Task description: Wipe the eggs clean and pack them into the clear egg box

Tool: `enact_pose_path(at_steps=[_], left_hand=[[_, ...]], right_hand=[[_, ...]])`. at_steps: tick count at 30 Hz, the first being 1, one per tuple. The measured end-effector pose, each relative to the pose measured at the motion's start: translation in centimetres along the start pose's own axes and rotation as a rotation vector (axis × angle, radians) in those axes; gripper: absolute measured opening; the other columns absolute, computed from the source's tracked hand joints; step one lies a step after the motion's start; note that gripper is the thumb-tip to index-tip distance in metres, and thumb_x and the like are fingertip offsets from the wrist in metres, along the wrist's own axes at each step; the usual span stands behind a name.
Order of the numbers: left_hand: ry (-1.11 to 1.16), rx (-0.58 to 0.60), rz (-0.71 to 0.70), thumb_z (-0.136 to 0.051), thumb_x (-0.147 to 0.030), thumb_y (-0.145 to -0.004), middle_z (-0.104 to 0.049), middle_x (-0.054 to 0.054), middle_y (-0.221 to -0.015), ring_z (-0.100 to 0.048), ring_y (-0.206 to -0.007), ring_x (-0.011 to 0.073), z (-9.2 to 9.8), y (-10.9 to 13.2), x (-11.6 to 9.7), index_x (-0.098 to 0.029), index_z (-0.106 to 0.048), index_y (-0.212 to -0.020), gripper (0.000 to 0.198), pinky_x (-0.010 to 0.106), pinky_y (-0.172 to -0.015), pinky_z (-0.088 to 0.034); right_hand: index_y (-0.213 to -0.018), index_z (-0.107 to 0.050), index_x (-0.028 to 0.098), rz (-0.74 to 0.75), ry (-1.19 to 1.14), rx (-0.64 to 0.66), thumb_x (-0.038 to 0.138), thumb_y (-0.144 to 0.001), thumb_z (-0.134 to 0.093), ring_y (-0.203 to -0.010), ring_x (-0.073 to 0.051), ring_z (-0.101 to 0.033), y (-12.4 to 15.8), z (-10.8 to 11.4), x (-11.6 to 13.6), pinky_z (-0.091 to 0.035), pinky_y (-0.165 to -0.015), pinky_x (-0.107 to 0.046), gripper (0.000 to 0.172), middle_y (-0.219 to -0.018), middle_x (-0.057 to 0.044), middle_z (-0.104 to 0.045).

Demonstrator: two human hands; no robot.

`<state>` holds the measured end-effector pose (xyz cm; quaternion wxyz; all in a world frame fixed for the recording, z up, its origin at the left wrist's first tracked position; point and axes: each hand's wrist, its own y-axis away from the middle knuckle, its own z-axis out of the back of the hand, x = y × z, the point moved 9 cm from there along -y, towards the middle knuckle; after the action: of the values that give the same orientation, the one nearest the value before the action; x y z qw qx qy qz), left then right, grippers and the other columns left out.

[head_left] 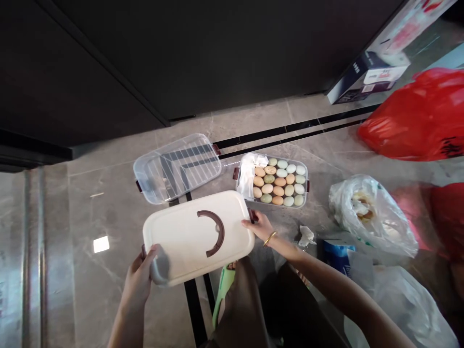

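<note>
Nearest the camera, a white lid [181, 237] is held over the floor [108, 203], in front of the person's legs [246, 299], with its curved brown handle [219, 232] facing up. The left hand [139, 273] grasps its left end, thumb laid over the top edge and fingers curled at the side. The right hand [260, 226] grips the opposite end, thumb on the rim and fingers by a brown clip [251, 216]; a gold bracelet [270, 238] circles that wrist.

Just beyond the lid, a clear container [177, 166] rests on the floor, ribbed across its base, with the dark floor stripes showing through. Its near edge is partly covered by the lid in this view. To its right, well within reach of the right hand, stands an egg container [306, 175] holding rows of eggs [279, 181] in brown, cream and pale green. White paper [247, 176] covers its left end and upper left corner.

Further right lie a crumpled white scrap [307, 236], a blue pack [337, 255] and a translucent bag [391, 227] with something brownish inside. Another pale plastic bag [409, 304] lies nearer the person, while a large red bag [416, 116] sits farther off, near a dark carton [369, 77]. Black panels [217, 53] rise behind the two containers. One light green shoe [225, 282] shows below the lid.
</note>
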<state>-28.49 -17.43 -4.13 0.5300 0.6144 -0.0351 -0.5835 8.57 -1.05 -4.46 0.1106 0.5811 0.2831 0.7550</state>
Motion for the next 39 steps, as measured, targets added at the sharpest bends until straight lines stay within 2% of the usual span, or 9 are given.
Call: enact_pose_path(at_steps=[4, 8, 13, 16, 18, 20, 23, 31, 39], left_hand=[[-0.01, 0.073, -0.072, -0.081, -0.043, -0.061, -0.071, 0.001, -0.081, -0.065, -0.065, 0.0147, -5.1, 2.2, -4.5, -0.015, -0.066, -0.102, 0.052, 0.02, -0.057, -0.052], [-0.024, 0.249, -0.153, -0.079, -0.048, -0.062, -0.072, 0.005, -0.086, -0.066, -0.07, 0.0185, -13.8, 3.4, -8.5, -0.015, -0.066, -0.107, 0.057, 0.026, -0.062, -0.053], [-0.038, 0.403, -0.252, -0.076, -0.05, -0.064, -0.072, 0.009, -0.098, -0.065, -0.082, 0.0218, -25.6, 2.9, -10.6, -0.011, -0.067, -0.107, 0.059, 0.03, -0.071, -0.05], [-0.162, 0.399, -0.375, -0.071, -0.048, -0.069, -0.07, 0.008, -0.089, -0.063, -0.08, 0.0196, -30.8, 2.3, -11.4, -0.011, -0.069, -0.096, 0.045, 0.029, -0.072, -0.047], [-0.265, 0.398, -0.416, -0.069, -0.046, -0.073, -0.068, 0.006, -0.081, -0.062, -0.077, 0.0186, -33.4, 1.8, -11.7, -0.012, -0.068, -0.089, 0.037, 0.028, -0.07, -0.045], [-0.314, 0.393, -0.425, -0.067, -0.044, -0.076, -0.067, 0.006, -0.082, -0.062, -0.078, 0.0184, -34.9, 1.2, -12.0, -0.013, -0.067, -0.087, 0.033, 0.027, -0.069, -0.044], [-0.387, 0.382, -0.425, -0.066, -0.044, -0.078, -0.066, 0.006, -0.083, -0.061, -0.079, 0.0185, -35.7, 0.8, -12.2, -0.014, -0.064, -0.084, 0.031, 0.028, -0.071, -0.044], [-0.428, 0.404, -0.432, -0.065, -0.043, -0.08, -0.064, 0.005, -0.079, -0.061, -0.078, 0.0188, -35.7, 0.3, -12.2, -0.016, -0.061, -0.08, 0.028, 0.029, -0.075, -0.044], [-0.389, 0.414, -0.405, -0.064, -0.043, -0.079, -0.068, 0.008, -0.085, -0.063, -0.083, 0.0205, -35.2, -0.2, -12.3, -0.014, -0.068, -0.088, 0.031, 0.03, -0.077, -0.045]], right_hand=[[-0.085, -0.064, 0.017, 0.06, -0.079, -0.098, 0.046, -0.066, -0.075, -0.072, -0.018, -0.056, 1.7, 5.7, 1.7, -0.047, -0.066, -0.029, 0.036, -0.076, -0.001, -0.065], [-0.086, -0.067, 0.015, -0.006, -0.22, -0.222, 0.048, -0.061, -0.081, -0.069, -0.017, -0.058, 2.4, 12.5, 1.7, -0.048, -0.06, -0.027, 0.044, -0.078, -0.003, -0.068], [-0.084, -0.069, 0.014, -0.077, -0.338, -0.409, 0.045, -0.052, -0.087, -0.062, -0.014, -0.062, 1.6, 21.3, 0.5, -0.051, -0.055, -0.023, 0.048, -0.076, -0.003, -0.07], [-0.081, -0.07, 0.015, -0.089, -0.378, -0.537, 0.04, -0.045, -0.089, -0.061, -0.013, -0.063, 0.3, 25.6, -1.1, -0.052, -0.053, -0.02, 0.048, -0.075, -0.002, -0.07], [-0.081, -0.07, 0.015, -0.105, -0.402, -0.586, 0.036, -0.045, -0.089, -0.064, -0.014, -0.065, -0.9, 27.3, -2.4, -0.055, -0.055, -0.02, 0.046, -0.076, -0.002, -0.07], [-0.084, -0.07, 0.015, -0.13, -0.407, -0.612, 0.031, -0.047, -0.087, -0.067, -0.014, -0.066, -2.0, 28.3, -3.6, -0.057, -0.058, -0.02, 0.044, -0.081, -0.002, -0.071], [-0.087, -0.07, 0.015, -0.163, -0.388, -0.636, 0.027, -0.049, -0.084, -0.07, -0.015, -0.067, -3.0, 28.8, -4.8, -0.06, -0.062, -0.023, 0.042, -0.084, -0.002, -0.071], [-0.084, -0.07, 0.026, -0.196, -0.268, -0.585, 0.031, -0.058, -0.078, -0.09, -0.023, -0.068, -4.1, 28.6, -5.0, -0.064, -0.07, -0.036, 0.028, -0.099, -0.003, -0.07], [-0.088, -0.069, 0.029, -0.183, -0.252, -0.584, 0.035, -0.052, -0.081, -0.124, -0.031, -0.054, -4.3, 28.0, -4.6, -0.064, -0.076, -0.043, 0.038, -0.123, -0.004, -0.064]])
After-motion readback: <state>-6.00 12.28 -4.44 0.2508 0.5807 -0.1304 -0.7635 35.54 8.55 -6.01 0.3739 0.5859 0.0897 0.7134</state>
